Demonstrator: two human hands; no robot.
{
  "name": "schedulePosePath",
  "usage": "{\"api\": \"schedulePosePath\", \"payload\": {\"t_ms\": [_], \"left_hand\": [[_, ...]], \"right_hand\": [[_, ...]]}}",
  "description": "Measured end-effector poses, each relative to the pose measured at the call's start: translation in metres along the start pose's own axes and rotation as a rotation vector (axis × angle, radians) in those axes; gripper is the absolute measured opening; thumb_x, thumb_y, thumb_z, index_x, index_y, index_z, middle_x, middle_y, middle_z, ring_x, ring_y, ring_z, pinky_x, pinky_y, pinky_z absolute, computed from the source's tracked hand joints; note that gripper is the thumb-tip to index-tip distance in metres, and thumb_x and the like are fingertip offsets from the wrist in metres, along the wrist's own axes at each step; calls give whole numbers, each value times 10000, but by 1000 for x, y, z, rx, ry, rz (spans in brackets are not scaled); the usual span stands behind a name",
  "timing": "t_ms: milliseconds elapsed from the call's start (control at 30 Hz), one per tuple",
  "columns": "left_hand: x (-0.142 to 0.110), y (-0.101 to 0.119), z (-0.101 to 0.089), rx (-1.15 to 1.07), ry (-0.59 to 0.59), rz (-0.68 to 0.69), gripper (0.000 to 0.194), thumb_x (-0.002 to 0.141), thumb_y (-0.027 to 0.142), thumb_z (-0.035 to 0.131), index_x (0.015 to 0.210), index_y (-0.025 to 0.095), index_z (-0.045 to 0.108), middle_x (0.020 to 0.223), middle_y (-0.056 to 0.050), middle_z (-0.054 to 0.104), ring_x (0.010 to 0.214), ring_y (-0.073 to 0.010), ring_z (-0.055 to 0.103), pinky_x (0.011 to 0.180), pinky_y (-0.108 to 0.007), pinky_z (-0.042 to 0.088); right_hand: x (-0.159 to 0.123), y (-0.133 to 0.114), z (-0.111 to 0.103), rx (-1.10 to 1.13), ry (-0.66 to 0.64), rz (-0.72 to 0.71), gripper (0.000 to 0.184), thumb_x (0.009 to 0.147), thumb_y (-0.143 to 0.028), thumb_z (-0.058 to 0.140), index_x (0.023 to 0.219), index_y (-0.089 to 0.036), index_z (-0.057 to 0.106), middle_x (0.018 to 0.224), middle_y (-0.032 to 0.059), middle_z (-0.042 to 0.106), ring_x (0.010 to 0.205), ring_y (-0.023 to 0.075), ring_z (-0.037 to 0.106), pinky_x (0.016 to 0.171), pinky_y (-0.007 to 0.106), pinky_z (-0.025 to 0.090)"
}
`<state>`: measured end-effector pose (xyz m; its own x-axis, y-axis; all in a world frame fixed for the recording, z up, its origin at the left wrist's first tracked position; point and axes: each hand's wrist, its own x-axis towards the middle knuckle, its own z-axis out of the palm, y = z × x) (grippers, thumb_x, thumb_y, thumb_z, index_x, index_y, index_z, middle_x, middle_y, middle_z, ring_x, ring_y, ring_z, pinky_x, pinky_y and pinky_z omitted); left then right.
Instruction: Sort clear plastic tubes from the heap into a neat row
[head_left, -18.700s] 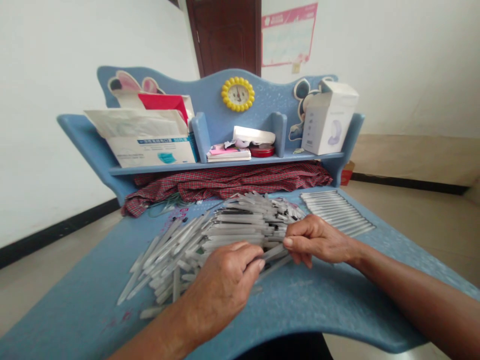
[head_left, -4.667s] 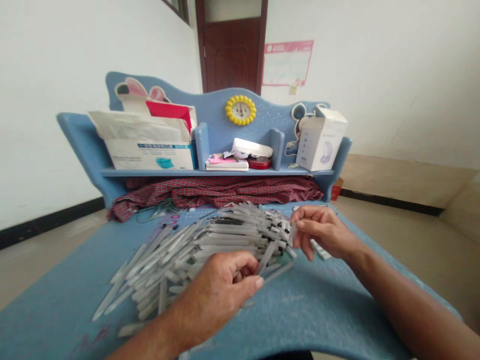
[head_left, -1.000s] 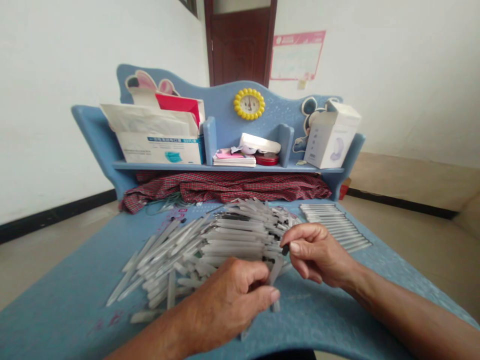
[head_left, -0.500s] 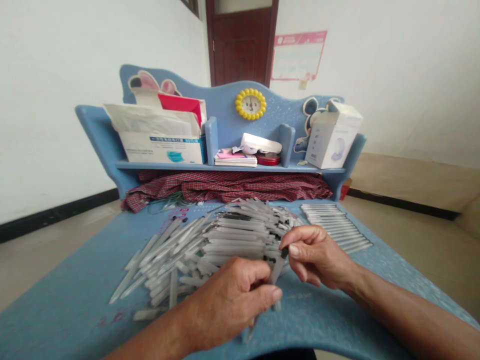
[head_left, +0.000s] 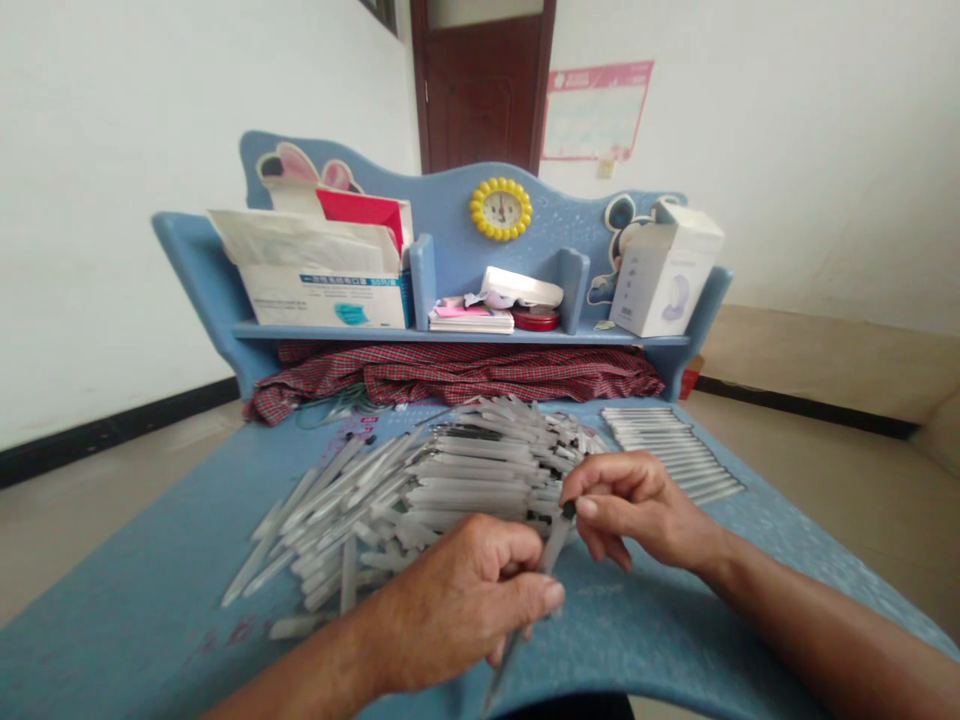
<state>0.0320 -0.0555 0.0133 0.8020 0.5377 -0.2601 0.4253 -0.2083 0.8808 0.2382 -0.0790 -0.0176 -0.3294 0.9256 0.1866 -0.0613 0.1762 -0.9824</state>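
My left hand (head_left: 480, 600) is closed around a translucent white pen (head_left: 556, 545), which slants with its black end up towards the right. The pen's lower part pokes out beneath my fist. My right hand (head_left: 637, 505) pinches the small black end cap (head_left: 569, 509) at the top of that pen between thumb and forefinger; its other fingers curl loosely. Just beyond my hands lies a big heap of similar pens (head_left: 472, 470), some with black ends. Whether the cap is pushed fully in is too small to tell.
A neat row of pens (head_left: 675, 455) lies at the right of the blue desk (head_left: 150, 580). Behind the heap is a bunched checked cloth (head_left: 480, 370) under a shelf (head_left: 337, 333). The shelf carries a mask box (head_left: 322, 295), papers (head_left: 471, 320) and a white box (head_left: 667, 270).
The pen in my left hand has tilted slightly, and more of its lower end shows below my fist. My right hand stays at the black end cap with only a small shift.
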Motion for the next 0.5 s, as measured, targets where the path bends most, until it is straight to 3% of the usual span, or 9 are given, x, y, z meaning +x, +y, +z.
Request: {"api": "schedulePosePath", "payload": {"t_ms": [233,500], "left_hand": [[-1,5,-3,171,50,12,246,781,309,503,576,180,459,545,51,457,518,-94,438,458,-191,292],[-2,2,-3,325,71,32,247,779,289,495,562,178,454,534,60,342,545,-97,374,476,-216,223]], "right_hand": [[-3,-6,-5,-251,-36,-42,215,771,-329,672,787,-131,589,496,-36,541,347,35,424,337,136,326],[-1,-7,-10,-367,-148,-3,271,807,-389,622,741,-128,587,531,-27,531,373,41,441,346,141,341]]}}
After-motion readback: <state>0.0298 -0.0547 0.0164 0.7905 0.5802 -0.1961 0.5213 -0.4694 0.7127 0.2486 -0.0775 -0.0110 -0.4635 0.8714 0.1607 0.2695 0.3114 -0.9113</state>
